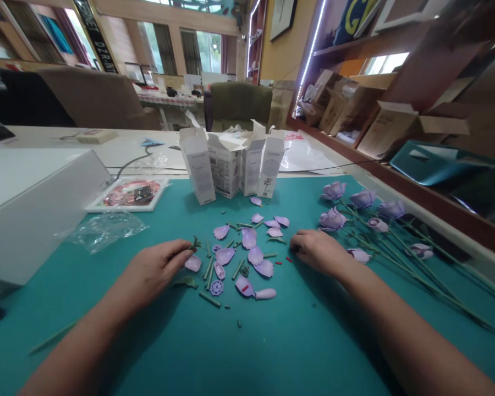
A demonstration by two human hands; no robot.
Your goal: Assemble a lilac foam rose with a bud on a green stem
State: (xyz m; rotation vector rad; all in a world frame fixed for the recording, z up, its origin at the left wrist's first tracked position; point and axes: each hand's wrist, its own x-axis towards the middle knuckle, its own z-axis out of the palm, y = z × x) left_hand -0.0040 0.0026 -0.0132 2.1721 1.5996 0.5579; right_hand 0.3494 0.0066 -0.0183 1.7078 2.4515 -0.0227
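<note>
My left hand [163,264] is closed in a pinch on a small green leaf piece [195,242], just left of the scattered parts. My right hand [315,248] rests on the mat with its fingers curled; anything within them is hidden. Between the hands lie loose lilac petals [249,237], short green stem pieces [237,269] and a lilac spoked disc [216,287]. A scoop-shaped lilac part [245,286] bears a small red piece. Two more red pieces lie near my right hand. A curved green leaf [185,282] sits below my left fingers.
Several assembled lilac roses [333,219] on long green stems lie at the right. Opened white boxes [225,168] stand at the mat's back edge. Clear plastic wrap [105,230], a framed picture [127,195] and a big white box [37,203] are at the left.
</note>
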